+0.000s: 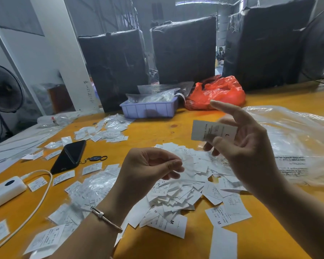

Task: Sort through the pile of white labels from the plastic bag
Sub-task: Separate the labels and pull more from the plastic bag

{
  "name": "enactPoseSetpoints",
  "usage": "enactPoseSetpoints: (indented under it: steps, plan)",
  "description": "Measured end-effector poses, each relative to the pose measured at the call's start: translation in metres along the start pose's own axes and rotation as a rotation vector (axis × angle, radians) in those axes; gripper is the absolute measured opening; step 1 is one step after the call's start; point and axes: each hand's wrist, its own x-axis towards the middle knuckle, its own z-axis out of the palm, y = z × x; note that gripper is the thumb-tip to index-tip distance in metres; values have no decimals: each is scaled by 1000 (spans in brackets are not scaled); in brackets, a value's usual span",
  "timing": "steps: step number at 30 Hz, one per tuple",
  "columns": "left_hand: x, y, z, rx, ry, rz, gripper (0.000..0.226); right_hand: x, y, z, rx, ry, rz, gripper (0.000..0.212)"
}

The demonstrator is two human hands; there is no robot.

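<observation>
Head view: right hand (245,144) pinches a label (212,131) above the pile (185,191).

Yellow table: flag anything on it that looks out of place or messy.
A black smartphone with a key fob and a white power bank with its cable lie among scattered white labels left of the main pile of white labels. Loose labels could slip under them.

Single head-worn wide-angle view, looking forward and down from close above the orange counter (157,131); black wrapped bales (183,51) stand at its far edge.
</observation>
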Motion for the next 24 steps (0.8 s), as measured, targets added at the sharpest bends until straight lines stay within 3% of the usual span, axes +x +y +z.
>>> enactPoseSetpoints:
  steps: [12,19,24]
  plan:
    - [0,-1,0,11,0,20,20,-11,-5,12,-448,-53,-241,30]
    - [0,-2,1,32,-10,13,21,-11,-4,12,-528,-23,-304,23]
    - [1,-2,0,40,-11,13,21,-10,-2,10,-557,-129,-335,8]
